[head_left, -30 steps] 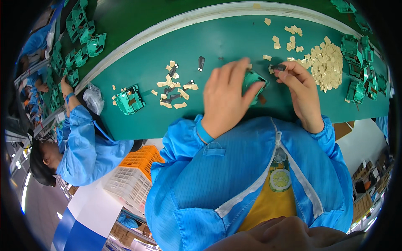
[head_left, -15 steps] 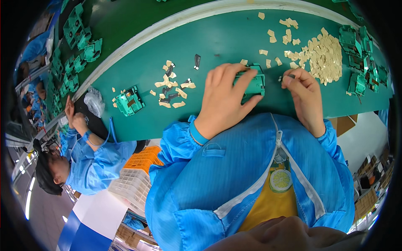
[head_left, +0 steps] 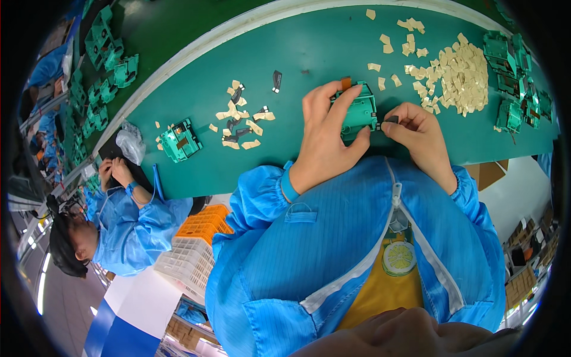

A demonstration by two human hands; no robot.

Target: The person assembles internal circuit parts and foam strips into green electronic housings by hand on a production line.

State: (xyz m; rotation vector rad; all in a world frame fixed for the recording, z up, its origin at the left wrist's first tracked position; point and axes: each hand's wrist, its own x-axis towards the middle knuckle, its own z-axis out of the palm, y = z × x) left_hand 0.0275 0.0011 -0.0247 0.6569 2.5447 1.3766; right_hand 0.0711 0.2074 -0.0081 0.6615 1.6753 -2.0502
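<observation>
My left hand (head_left: 331, 126) grips a green plastic housing (head_left: 359, 111) on the table, thumb at its near side and fingers over the far side. An orange-brown tab (head_left: 346, 83) sticks up at the housing's far edge. Between thumb and fingers of my right hand (head_left: 418, 135) is a small black strip (head_left: 391, 119), its end at the housing's right side; whether it is seated there I cannot tell. Loose black strips (head_left: 237, 132) lie among cream paper pieces (head_left: 228, 113) left of my hands. Another green housing (head_left: 181, 141) rests farther left.
A heap of cream paper pieces (head_left: 464, 75) lies at the right, beside a cluster of green housings (head_left: 510, 89). One black strip (head_left: 276, 81) lies alone. A co-worker (head_left: 128, 223) sits at the left near a clear plastic bag (head_left: 131, 144). Crates (head_left: 189, 262) stand below.
My right hand has moved left, bringing the black strip up to the housing's right side. The housing has turned a little, and its orange-brown tab now shows. The co-worker's hands have come down together.
</observation>
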